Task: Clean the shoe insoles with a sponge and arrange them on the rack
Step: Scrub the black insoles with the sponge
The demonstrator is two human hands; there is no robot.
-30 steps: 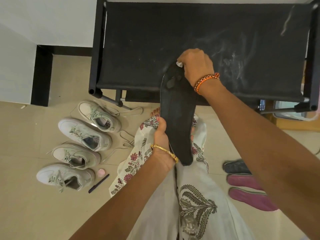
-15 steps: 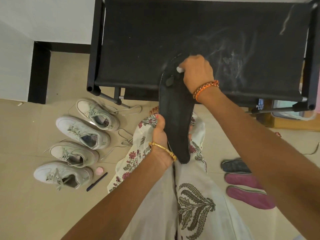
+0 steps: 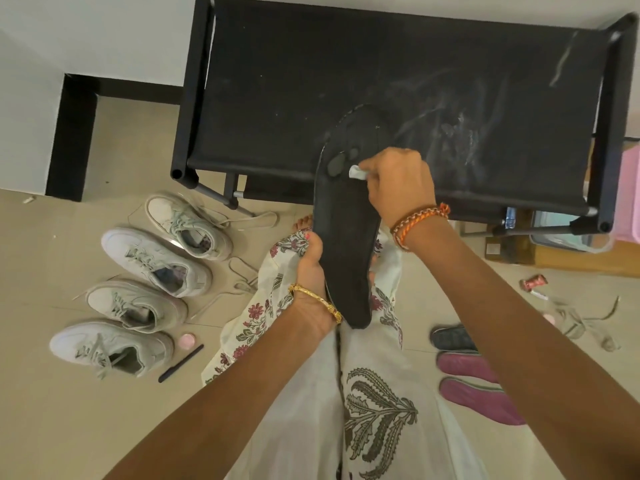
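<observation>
Head view: left hand gripped black insole at its heel, toe end over the black rack; right hand pinched a white sponge against it.

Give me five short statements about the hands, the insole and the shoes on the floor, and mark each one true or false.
1. The left hand holds the black insole near its heel end. True.
2. The right hand holds nothing. False: it pinches a small white sponge against the insole.
3. Four white sneakers sit on the floor to the person's left. True.
4. The black insole lies flat on the rack. False: it is held up in the hands.
5. Two pink insoles lie on the floor to the person's right. True.
</observation>
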